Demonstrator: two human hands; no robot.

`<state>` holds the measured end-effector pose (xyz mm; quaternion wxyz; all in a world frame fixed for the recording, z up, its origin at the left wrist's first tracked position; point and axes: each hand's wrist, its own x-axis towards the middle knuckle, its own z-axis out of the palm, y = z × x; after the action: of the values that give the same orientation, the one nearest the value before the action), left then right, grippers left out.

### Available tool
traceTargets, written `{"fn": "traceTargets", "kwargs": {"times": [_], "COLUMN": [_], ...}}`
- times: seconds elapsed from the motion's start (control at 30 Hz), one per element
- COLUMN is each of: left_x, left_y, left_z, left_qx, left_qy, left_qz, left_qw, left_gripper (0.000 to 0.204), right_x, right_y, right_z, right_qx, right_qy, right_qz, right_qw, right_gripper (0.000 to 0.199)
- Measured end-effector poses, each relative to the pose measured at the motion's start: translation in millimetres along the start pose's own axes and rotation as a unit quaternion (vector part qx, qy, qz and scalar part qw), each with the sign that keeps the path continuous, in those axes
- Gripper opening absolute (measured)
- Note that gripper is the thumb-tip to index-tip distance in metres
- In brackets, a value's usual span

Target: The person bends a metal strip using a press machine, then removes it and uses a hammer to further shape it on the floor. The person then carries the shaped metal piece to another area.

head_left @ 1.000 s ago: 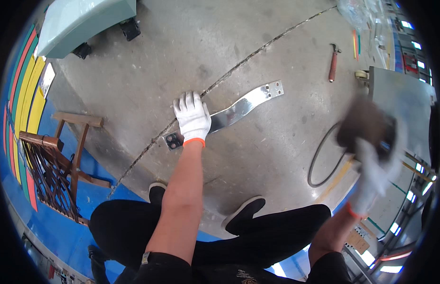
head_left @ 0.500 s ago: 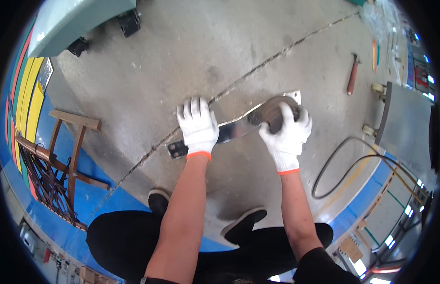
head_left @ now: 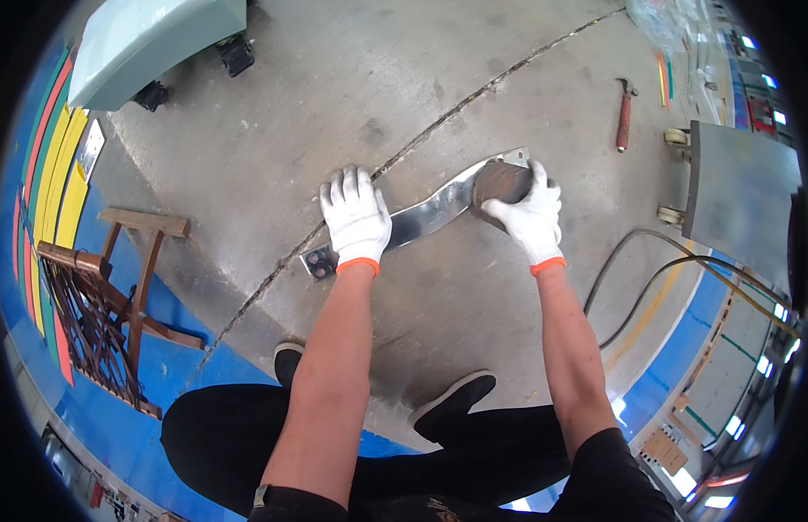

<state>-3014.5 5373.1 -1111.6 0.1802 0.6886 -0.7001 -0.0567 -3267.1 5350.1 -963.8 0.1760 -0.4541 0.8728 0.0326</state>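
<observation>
Metal strip, head view: the bent, shiny metal strip (head_left: 430,214) lies on the concrete floor (head_left: 456,313), its left end nearer the person and its right end farther off; holes show at both ends.
Dark block, change: a second ago the thick dark block (head_left: 494,184) is a blur well to the right of the strip; now, as half a second ago, it is over the strip's right part, and its outline is sharper.
Meaning for the work: the handling seems centred on the strip's right part, with the left end steadied; whether the block presses on the metal or sits just above it, I cannot tell.
Left white glove: the left hand (head_left: 356,216) lies palm down across the strip near its left end, fingers straight and side by side; the grip is flat and spread, touching the strip without closing round it.
Right white glove: the right hand (head_left: 530,217) curls round the block's right side, thumb below and fingers above; the grip is part closed, as wide as the block, and has hold of it.
Hammer: the red-handled hammer (head_left: 624,120) lies beyond the strip's right end, well apart from it.
</observation>
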Motion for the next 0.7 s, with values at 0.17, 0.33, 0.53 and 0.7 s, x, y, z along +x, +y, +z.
{"fn": "traceTargets", "kwargs": {"times": [0.17, 0.33, 0.53, 0.7], "left_x": [-6.0, -8.4, -1.4, 1.8], "left_y": [-1.0, -19.8, -7.7, -2.9], "left_z": [2.8, 0.5, -10.7, -12.9], "left_qx": [-0.015, -0.018, 0.006, -0.004], "left_qy": [0.014, 0.01, 0.003, -0.003], "left_qz": [0.001, -0.008, -0.044, -0.037], "left_qw": [1.0, 1.0, 0.999, 0.999], "left_gripper": [0.046, 0.046, 0.052, 0.054], "right_x": [-40.5, -125.4, -112.2, -41.3], "right_y": [11.4, -6.1, -12.8, -75.5], "right_z": [-60.9, -229.3, -209.9, 10.9], "right_qx": [0.101, 0.242, 0.124, -0.089], "right_qy": [0.002, 0.111, 0.105, 0.044], "right_qz": [-0.038, -0.225, -0.335, -0.209], "right_qw": [0.994, 0.937, 0.928, 0.973], "right_gripper": [0.121, 0.103, 0.081, 0.091]}}
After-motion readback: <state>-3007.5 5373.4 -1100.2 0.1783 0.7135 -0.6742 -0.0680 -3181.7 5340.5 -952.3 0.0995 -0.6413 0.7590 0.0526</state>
